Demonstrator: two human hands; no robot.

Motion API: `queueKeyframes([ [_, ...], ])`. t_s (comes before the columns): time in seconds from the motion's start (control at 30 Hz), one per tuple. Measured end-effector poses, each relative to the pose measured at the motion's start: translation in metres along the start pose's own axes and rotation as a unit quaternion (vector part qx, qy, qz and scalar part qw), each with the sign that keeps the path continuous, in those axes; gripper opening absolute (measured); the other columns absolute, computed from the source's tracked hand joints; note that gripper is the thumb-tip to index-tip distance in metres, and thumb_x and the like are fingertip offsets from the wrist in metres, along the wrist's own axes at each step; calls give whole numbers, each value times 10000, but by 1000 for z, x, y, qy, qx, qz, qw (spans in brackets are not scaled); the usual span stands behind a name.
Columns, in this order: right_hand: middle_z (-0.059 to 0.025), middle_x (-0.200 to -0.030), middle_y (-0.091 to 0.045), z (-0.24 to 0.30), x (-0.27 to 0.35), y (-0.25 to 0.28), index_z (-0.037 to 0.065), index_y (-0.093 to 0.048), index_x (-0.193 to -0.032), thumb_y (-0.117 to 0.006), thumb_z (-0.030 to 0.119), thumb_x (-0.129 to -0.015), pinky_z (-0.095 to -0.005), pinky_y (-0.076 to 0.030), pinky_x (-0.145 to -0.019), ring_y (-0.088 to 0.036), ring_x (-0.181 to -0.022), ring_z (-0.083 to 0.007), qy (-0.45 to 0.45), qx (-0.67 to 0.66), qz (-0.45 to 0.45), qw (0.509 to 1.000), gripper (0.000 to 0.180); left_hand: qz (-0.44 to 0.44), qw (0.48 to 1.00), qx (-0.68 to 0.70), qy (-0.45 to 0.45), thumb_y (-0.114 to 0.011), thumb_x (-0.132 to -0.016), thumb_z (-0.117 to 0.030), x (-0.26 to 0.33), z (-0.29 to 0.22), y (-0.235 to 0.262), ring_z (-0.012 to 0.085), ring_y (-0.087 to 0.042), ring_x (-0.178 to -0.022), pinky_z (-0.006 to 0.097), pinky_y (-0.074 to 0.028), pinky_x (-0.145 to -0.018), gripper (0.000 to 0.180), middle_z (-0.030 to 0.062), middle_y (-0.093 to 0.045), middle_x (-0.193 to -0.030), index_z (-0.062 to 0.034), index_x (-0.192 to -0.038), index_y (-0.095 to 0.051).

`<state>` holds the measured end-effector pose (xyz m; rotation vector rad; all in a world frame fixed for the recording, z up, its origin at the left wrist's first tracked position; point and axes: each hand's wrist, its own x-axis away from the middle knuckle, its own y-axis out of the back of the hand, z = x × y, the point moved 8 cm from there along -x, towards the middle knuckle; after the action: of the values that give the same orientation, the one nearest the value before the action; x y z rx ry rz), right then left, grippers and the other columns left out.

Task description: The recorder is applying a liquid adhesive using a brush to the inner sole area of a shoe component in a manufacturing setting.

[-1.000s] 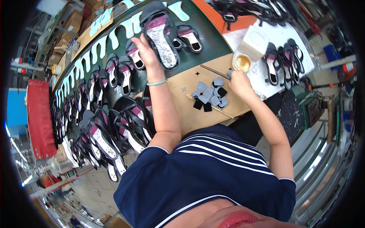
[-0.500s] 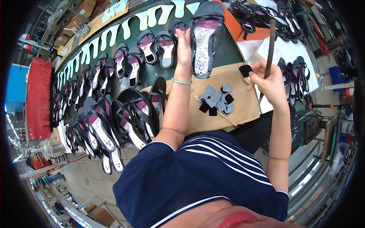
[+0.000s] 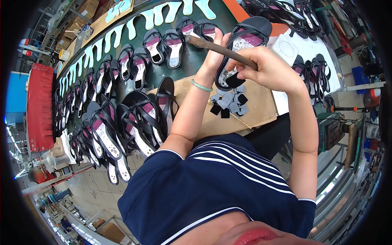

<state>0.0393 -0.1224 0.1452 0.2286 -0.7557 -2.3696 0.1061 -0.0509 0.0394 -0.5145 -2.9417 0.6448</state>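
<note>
A black strappy sandal (image 3: 250,38) with a whitish and purple insole is raised over the table, gripped along its left side by my left hand (image 3: 213,57). My right hand (image 3: 274,69) is closed, with a dark wooden stick (image 3: 220,50) held across the palm and sticking out to the left. Its fingertips press a small black square pad (image 3: 234,81) onto the sandal's heel end. Below the sandal, a loose pile of grey and black square pads (image 3: 232,99) lies on a brown cardboard sheet (image 3: 257,107). A thin pale stick (image 3: 241,121) rests beside the pile.
Rows of sandals (image 3: 174,47) stand on the dark green table at the left, with white insoles (image 3: 154,16) lined up behind. More sandals (image 3: 316,75) lie at the right, near an orange box (image 3: 238,10). A green machine (image 3: 330,132) stands beyond my right arm.
My right hand has moved left and brought the black pad onto the sandal's heel, and the stick has swung from upright to pointing left. The sandal has shifted right and tilted.
</note>
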Motion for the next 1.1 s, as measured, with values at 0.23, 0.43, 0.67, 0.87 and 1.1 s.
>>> queueKeyframes([
  [0.23,-11,-801,-629,19,22,31,-31,-634,-953,-672,-94,-777,-222,-478,-647,-581,-710,-65,14,-7,-51,999,190,-20,998,52,-17,-218,-925,-751,-3,-11,16,223,-654,-959,319,-536,-827,903,147,-646,-1152,0,-1353,-480],
  [0.43,-15,-766,-618,-25,37,75,-4,-625,-851,-699,-83,-747,-240,-478,-616,-593,-682,-73,-75,-41,-302,950,150,205,920,332,36,-112,-872,-816,15,-17,-26,206,-535,-602,285,-400,-483,1045,331,-579,-1210,30,-1388,-445],
  [0.67,-49,-790,-657,-49,50,78,-22,-656,-920,-677,-89,-755,-225,-516,-680,-618,-684,-79,-92,-124,-389,908,179,139,950,277,22,-124,-811,-873,7,-1,-46,317,-681,-781,360,-564,-595,1070,185,-666,-1024,3,-1281,-521],
  [0.87,-8,-769,-643,-22,81,108,-22,-686,-1017,-667,-66,-801,-191,-419,-594,-570,-656,-34,-70,0,-447,892,221,76,982,171,9,-166,-852,-830,4,-1,-41,261,-702,-713,344,-601,-559,969,164,-683,-969,-24,-1260,-517],
  [1.1,-46,-830,-634,13,35,41,-29,-676,-881,-671,-86,-768,-259,-470,-627,-592,-707,-110,12,-10,-58,998,127,27,985,172,16,-161,-901,-780,-2,13,-31,206,-674,-918,309,-568,-812,933,151,-662,-1051,-3,-1290,-501],
])
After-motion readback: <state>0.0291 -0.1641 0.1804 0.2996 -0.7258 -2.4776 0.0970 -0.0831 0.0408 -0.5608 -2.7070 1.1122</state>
